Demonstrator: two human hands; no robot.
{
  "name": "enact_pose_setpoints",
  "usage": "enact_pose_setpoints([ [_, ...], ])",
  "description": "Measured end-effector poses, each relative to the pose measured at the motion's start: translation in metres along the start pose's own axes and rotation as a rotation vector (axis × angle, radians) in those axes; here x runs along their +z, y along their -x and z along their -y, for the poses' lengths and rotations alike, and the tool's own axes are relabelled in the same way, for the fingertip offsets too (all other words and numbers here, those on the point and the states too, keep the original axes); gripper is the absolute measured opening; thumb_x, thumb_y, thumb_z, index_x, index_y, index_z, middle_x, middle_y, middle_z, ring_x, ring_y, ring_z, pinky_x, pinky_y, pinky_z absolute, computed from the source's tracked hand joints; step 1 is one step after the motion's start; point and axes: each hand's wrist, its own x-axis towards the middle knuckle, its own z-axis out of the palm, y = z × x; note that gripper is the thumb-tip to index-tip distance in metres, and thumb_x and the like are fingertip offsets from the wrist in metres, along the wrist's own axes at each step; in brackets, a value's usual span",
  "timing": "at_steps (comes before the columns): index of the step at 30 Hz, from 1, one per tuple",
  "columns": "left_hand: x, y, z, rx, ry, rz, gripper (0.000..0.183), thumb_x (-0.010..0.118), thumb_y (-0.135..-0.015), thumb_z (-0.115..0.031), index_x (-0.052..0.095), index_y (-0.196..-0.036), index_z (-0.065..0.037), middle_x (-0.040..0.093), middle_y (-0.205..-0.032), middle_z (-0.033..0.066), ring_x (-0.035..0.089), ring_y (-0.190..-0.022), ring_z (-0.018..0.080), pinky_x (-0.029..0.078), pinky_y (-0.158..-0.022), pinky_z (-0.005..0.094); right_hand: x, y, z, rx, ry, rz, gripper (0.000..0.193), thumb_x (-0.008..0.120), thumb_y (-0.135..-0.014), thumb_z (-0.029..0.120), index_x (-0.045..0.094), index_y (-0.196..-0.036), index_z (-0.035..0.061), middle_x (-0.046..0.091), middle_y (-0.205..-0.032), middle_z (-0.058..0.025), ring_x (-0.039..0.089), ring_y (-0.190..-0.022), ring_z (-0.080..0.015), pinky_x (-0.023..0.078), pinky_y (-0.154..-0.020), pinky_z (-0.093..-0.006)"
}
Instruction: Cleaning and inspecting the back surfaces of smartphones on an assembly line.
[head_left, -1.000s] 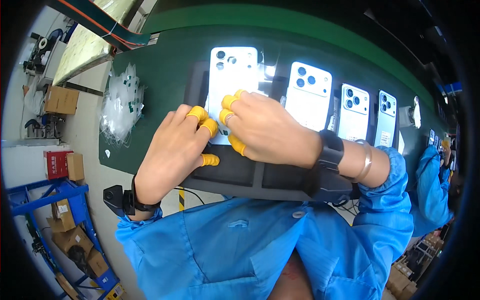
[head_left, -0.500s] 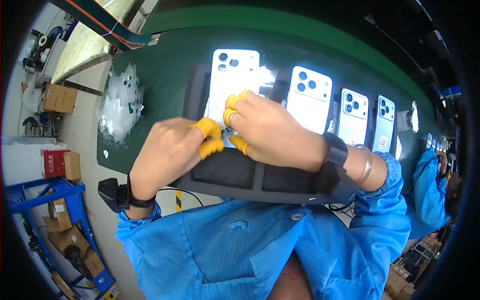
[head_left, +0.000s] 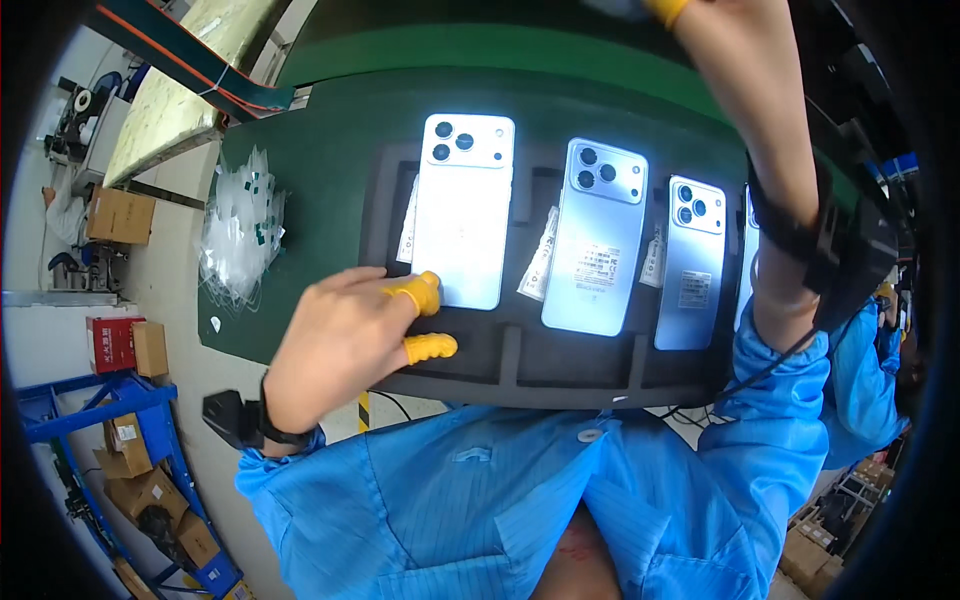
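Note:
A pale blue phone [head_left: 465,220] lies back up in a black foam tray [head_left: 510,375], its camera cluster at the far end. My left hand [head_left: 345,325], with yellow finger cots on thumb and finger, is at this phone's near left corner; its fingertips are apart and grip nothing. My right hand [head_left: 695,8] is raised at the top edge, mostly cut off by the frame. A blurred greyish thing [head_left: 618,8] shows beside its yellow cot; whether the fingers hold it is unclear. Further right lie a second phone [head_left: 600,240] and a third phone [head_left: 690,265]. A fourth is partly hidden behind my right arm.
Printed white strips [head_left: 540,255] lie beside the phones. A pile of clear film pieces with green tabs [head_left: 243,215] lies on the green table [head_left: 325,150] to the left. A blue rack with cartons [head_left: 125,440] stands at lower left. Another person's blue sleeve [head_left: 865,380] is at right.
My right hand has left the first phone and swung up and away to the far right. The clear film beside that phone's top is gone. My left hand has drawn slightly nearer to me.

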Motion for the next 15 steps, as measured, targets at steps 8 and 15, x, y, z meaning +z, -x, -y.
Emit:
enact_pose_setpoints([
  [8,-0.004,-0.005,0.009,0.053,-0.041,-0.852,0.057,0.077,-0.071,-0.011,0.056,-0.122,-0.002,0.046,-0.133,0.0171,0.047,-0.121,0.0339,0.037,-0.103,0.0461,0.024,0.054,0.027,-0.434,-0.186,0.598,0.038,0.078,-0.070,0.006,0.062,-0.105,0.0017,0.061,-0.110,-0.0178,0.059,-0.102,-0.0326,0.047,-0.086,-0.0384],
  [15,-0.016,0.048,0.113,-0.502,-0.592,-1.086,0.031,0.066,-0.081,0.001,0.061,-0.111,0.005,0.065,-0.106,0.0117,0.061,-0.095,0.0209,0.048,-0.088,0.0348,-0.046,0.075,0.001,-0.197,-0.232,0.636,0.072,0.072,-0.073,0.042,0.047,-0.129,0.0036,0.048,-0.132,-0.0224,0.055,-0.115,-0.0340,0.043,-0.096,-0.0435],
])
